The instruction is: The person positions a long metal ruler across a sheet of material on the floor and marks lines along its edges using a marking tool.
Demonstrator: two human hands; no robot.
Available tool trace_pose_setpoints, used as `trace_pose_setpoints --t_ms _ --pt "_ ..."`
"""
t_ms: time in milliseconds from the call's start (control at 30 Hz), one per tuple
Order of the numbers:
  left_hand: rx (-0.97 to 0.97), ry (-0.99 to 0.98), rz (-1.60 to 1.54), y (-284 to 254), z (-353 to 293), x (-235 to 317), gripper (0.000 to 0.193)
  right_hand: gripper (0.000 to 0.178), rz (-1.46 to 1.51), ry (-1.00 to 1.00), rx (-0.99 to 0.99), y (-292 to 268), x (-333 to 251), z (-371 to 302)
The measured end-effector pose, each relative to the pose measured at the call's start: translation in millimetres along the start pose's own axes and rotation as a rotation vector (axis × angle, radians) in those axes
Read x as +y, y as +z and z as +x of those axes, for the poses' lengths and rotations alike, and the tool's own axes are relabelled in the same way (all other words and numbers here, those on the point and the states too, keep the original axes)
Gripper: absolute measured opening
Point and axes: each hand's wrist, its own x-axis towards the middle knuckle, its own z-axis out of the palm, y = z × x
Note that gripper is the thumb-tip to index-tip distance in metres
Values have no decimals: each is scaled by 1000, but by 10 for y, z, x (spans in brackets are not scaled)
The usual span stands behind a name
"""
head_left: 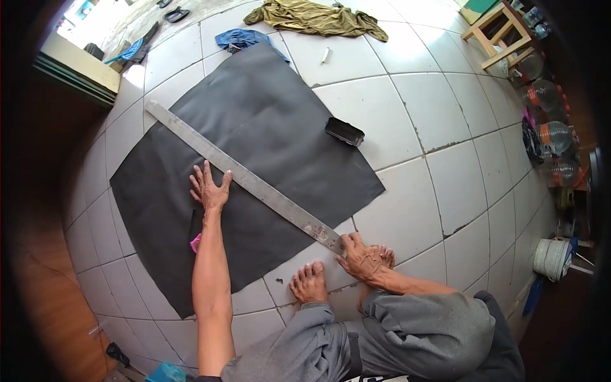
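A large sheet of dark grey leather-like material (254,121) lies spread on the tiled floor. Across it runs a long metal straightedge (254,184), slanting from far left to near right, with both ends past the sheet. My left hand (211,188) lies flat with fingers spread, its fingertips and thumb at the straightedge's near edge. At the near end, beside my foot, my right hand (363,258) is closed on the straightedge. A pink object (195,242) shows partly behind my left forearm. On the sheet's right edge rests a small black tray (344,132).
Past the sheet lie a blue cloth (245,39), an olive cloth (318,18) and a small white tube (325,55). A wooden stool (499,35) and several clear plastic bottles (555,137) line the right side. A white bucket-like container (552,259) stands near right. My bare feet (310,283) are by the sheet.
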Motion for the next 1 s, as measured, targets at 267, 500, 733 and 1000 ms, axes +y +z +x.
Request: trace_pose_setpoints --t_ms 267,500,733,1000 --pt "-36 10 -16 -198 -51 -333 97 39 53 -169 -56 342 -114 -32" --pt "-55 40 -52 -108 -15 -61 97 44 34 -181 -99 264 -16 -50" --pt "-42 29 -89 -110 24 -47 97 49 72 -198 -104 312 21 -90" --pt "-44 21 -134 -127 21 -93 101 48 82 -331 -347 289 -84 -127"
